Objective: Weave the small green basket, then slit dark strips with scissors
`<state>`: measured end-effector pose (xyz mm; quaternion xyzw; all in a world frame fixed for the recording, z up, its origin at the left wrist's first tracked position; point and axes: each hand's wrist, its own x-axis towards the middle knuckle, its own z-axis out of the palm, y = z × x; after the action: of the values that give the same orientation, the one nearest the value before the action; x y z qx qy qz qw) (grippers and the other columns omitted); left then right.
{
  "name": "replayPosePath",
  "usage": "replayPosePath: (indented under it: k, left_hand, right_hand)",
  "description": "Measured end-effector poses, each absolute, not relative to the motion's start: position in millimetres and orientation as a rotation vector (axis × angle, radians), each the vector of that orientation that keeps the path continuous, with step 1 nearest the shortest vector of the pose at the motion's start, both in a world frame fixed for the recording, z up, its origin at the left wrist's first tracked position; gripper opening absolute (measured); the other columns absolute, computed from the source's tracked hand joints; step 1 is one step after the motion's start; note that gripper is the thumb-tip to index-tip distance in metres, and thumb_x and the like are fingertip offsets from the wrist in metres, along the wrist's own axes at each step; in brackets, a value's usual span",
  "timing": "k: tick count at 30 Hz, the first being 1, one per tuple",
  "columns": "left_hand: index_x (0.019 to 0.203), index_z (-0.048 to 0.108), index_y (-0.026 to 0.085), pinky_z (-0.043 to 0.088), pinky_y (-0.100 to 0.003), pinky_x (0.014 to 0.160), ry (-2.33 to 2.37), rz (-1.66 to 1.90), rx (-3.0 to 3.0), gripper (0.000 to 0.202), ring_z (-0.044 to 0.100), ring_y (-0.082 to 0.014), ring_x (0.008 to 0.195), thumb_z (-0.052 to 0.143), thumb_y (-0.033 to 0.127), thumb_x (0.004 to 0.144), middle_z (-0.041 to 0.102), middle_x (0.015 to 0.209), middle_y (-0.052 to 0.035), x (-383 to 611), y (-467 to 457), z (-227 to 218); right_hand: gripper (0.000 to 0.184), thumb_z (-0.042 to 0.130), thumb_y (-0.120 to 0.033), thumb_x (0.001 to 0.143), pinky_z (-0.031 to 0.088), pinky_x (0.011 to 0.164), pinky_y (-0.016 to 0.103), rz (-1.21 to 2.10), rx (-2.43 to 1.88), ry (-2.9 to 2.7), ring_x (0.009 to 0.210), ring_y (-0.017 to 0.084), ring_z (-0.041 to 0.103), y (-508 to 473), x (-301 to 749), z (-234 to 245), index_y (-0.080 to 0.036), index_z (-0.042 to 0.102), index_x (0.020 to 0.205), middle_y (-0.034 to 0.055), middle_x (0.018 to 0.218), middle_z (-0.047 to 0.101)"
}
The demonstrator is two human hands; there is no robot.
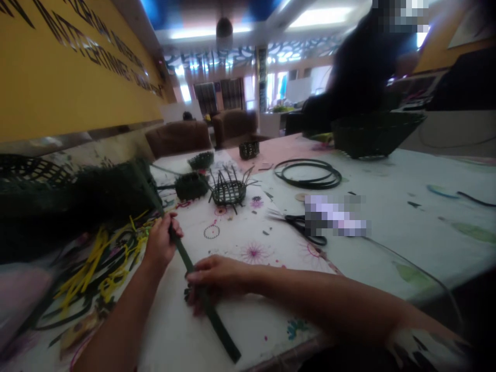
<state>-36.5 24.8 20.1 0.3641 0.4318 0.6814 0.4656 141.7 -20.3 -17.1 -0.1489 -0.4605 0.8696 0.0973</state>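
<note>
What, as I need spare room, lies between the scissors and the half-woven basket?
Head view: only bare flowered tablecloth between scissors and basket, plus a small dark scrap.

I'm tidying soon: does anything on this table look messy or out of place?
Yes. Yellow strips lie in a loose tangle beside the left hand, which grips a green strip; small offcuts are scattered near the scissors, and the small basket has spokes sticking out unwoven.

— Light?
— Bright ceiling panels (310,18), far windows (277,85) glaring. Table (406,206) evenly lit, shadows faint.
— Sharpness?
— Poor. Motion smear throughout; my left hand (160,243) soft, dark heap (58,206) and the person (360,67) opposite just blurs. Yellow wall (58,72) bends at the edge, lower right corner dark
</note>
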Motion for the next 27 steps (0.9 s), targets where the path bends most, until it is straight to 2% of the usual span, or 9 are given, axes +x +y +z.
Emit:
replayPosePath:
  k: [3, 5, 7, 10, 12, 17, 20, 23, 27]
  left_hand:
    - [0.090, 0.057, 0.015, 0.042, -0.018, 0.046, 1.086, 1.726, 0.822, 0.013, 0.045, -0.0079, 0.044, 0.050, 0.026, 0.092, 0.045, 0.054, 0.0056, -54, 27, 16]
    - [0.098, 0.058, 0.014, 0.050, -0.023, 0.054, 1.111, 1.676, 0.791, 0.023, 0.056, -0.0111, 0.055, 0.043, 0.031, 0.095, 0.057, 0.065, 0.0004, -53, 24, 13]
    - [0.108, 0.058, 0.014, 0.056, -0.031, 0.063, 1.123, 1.539, 0.770, 0.037, 0.065, -0.0175, 0.073, 0.035, 0.041, 0.097, 0.066, 0.086, -0.0086, -43, 19, 10]
    - [0.116, 0.057, 0.012, 0.056, -0.034, 0.062, 1.076, 1.246, 0.793, 0.053, 0.066, -0.0205, 0.077, 0.029, 0.052, 0.096, 0.065, 0.098, -0.0152, -20, 7, 3]
    - [0.118, 0.058, 0.013, 0.056, -0.034, 0.061, 1.030, 1.119, 0.822, 0.054, 0.064, -0.0188, 0.070, 0.036, 0.055, 0.093, 0.064, 0.093, -0.0128, -4, -2, -2]
    - [0.103, 0.063, 0.017, 0.056, -0.034, 0.068, 1.063, 0.979, 1.019, 0.051, 0.065, -0.0219, 0.081, 0.054, 0.062, 0.083, 0.063, 0.086, -0.0089, 18, -19, -9]
    - [0.109, 0.060, 0.018, 0.055, -0.031, 0.067, 1.110, 0.987, 1.105, 0.049, 0.064, -0.0191, 0.074, 0.066, 0.055, 0.078, 0.063, 0.085, -0.0072, 23, -22, -9]
    - [0.119, 0.054, 0.019, 0.054, -0.029, 0.063, 1.117, 1.027, 1.158, 0.056, 0.063, -0.0179, 0.070, 0.076, 0.041, 0.072, 0.063, 0.083, -0.0049, 25, -22, -10]
    - [0.117, 0.054, 0.017, 0.054, -0.030, 0.058, 1.206, 1.033, 1.161, 0.053, 0.065, -0.0200, 0.065, 0.074, 0.036, 0.072, 0.066, 0.077, -0.0058, 20, -19, -12]
  right_hand:
    - [0.029, 0.070, -0.037, 0.079, 0.053, 0.047, 0.024, 2.725, -0.364, -1.506, 0.050, 0.017, 0.067, -34, 138, -19, -0.011, 0.059, 0.082, 0.0053, 0.063, 0.069]
    - [0.023, 0.061, -0.033, 0.085, 0.051, 0.042, 0.022, 2.537, -0.439, -1.540, 0.046, 0.015, 0.065, -33, 137, -15, -0.011, 0.059, 0.078, 0.0038, 0.058, 0.067]
    - [0.018, 0.056, -0.027, 0.087, 0.049, 0.038, 0.021, 2.259, -0.533, -1.539, 0.044, 0.014, 0.063, -21, 140, -10, -0.012, 0.058, 0.076, 0.0029, 0.057, 0.067]
    - [0.016, 0.052, -0.025, 0.089, 0.048, 0.036, 0.018, 2.032, -0.628, -1.479, 0.045, 0.012, 0.062, 11, 151, -3, -0.013, 0.056, 0.079, -0.0002, 0.056, 0.065]
    - [0.019, 0.049, -0.028, 0.092, 0.048, 0.037, 0.017, 1.931, -0.677, -1.453, 0.044, 0.010, 0.060, 31, 158, 0, -0.014, 0.055, 0.081, -0.0012, 0.057, 0.064]
    - [0.026, 0.050, -0.038, 0.091, 0.043, 0.034, 0.018, 1.752, -0.786, -1.522, 0.041, 0.010, 0.056, 39, 161, -4, -0.016, 0.052, 0.077, -0.0014, 0.056, 0.061]
    - [0.029, 0.046, -0.038, 0.093, 0.040, 0.037, 0.018, 1.576, -0.854, -1.607, 0.039, 0.008, 0.048, 29, 155, -11, -0.016, 0.052, 0.074, -0.0045, 0.054, 0.054]
    - [0.028, 0.049, -0.033, 0.092, 0.038, 0.045, 0.018, 1.359, -0.917, -1.742, 0.048, 0.008, 0.049, 27, 153, -15, -0.015, 0.056, 0.071, -0.0036, 0.059, 0.055]
    - [0.030, 0.051, -0.028, 0.093, 0.034, 0.055, 0.021, 1.011, -1.055, -1.926, 0.060, 0.010, 0.050, 35, 161, -1, -0.014, 0.058, 0.068, -0.0012, 0.064, 0.057]
